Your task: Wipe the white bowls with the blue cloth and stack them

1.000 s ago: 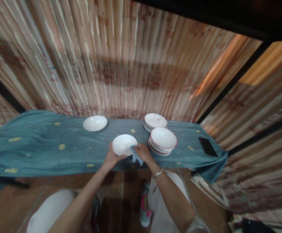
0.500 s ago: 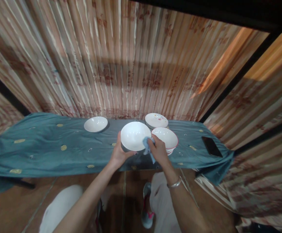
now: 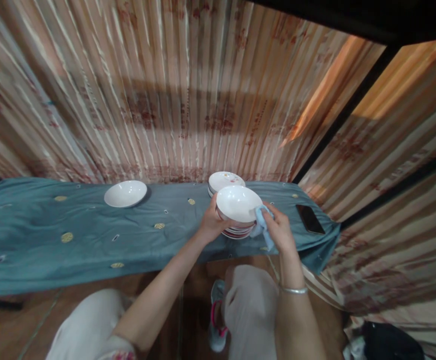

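A white bowl (image 3: 239, 202) is directly over a stack of bowls (image 3: 237, 233), hiding most of it; whether they touch I cannot tell. My left hand (image 3: 212, 220) grips its left side, thumb along the near edge. At the bowl's right rim, my right hand (image 3: 278, 229) is closed on a light blue cloth (image 3: 263, 226) that hangs down beside the stack. Right behind stands a stack of plates (image 3: 227, 180), the top one with a floral print.
A patterned teal tablecloth (image 3: 90, 225) covers the long narrow table. Another white bowl (image 3: 125, 193) sits at the left, and a dark phone (image 3: 310, 219) lies at the right. Striped curtains (image 3: 187, 100) hang close behind, with a dark metal post (image 3: 347, 112) at the right.
Both hands have carried the white bowl rightward, from beside the bowl stack to over it. The cloth moved along in my right hand. The view has shifted to the right.
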The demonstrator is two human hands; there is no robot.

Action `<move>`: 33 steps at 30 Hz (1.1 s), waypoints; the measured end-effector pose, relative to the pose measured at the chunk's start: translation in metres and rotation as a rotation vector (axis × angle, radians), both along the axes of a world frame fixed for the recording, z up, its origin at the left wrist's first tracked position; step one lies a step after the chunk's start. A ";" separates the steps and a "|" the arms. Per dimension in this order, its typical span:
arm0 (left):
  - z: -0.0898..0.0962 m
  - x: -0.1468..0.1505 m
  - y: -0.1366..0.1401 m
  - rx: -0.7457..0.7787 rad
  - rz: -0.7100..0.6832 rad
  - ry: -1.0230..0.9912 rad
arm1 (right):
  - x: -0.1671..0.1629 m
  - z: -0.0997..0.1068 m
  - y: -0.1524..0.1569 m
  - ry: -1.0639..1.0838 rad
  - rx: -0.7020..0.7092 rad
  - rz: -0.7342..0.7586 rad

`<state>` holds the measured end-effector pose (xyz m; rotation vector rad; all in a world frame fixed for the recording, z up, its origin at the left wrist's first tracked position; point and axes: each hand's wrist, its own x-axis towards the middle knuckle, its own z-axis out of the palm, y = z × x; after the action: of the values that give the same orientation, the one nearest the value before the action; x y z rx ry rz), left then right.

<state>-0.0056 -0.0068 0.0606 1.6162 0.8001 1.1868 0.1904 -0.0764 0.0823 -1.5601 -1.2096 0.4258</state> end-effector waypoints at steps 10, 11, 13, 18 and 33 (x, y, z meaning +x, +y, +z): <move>-0.025 0.013 0.013 0.032 -0.043 -0.073 | 0.011 -0.020 0.006 0.380 -0.088 0.054; -0.027 0.014 0.013 0.040 -0.048 -0.086 | 0.012 -0.021 0.006 0.387 -0.085 0.059; -0.030 0.016 0.014 0.048 -0.048 -0.101 | 0.013 -0.022 0.005 0.396 -0.089 0.064; -0.029 0.018 0.012 0.079 -0.034 -0.102 | 0.016 -0.027 0.006 0.403 -0.125 0.070; -0.033 0.022 0.012 -0.007 -0.115 -0.242 | 0.019 -0.031 0.007 0.432 -0.157 0.065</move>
<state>0.0162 0.0052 0.0279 1.4580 0.5494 1.2655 0.2095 -0.0692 0.0514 -1.4634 -0.9082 0.8689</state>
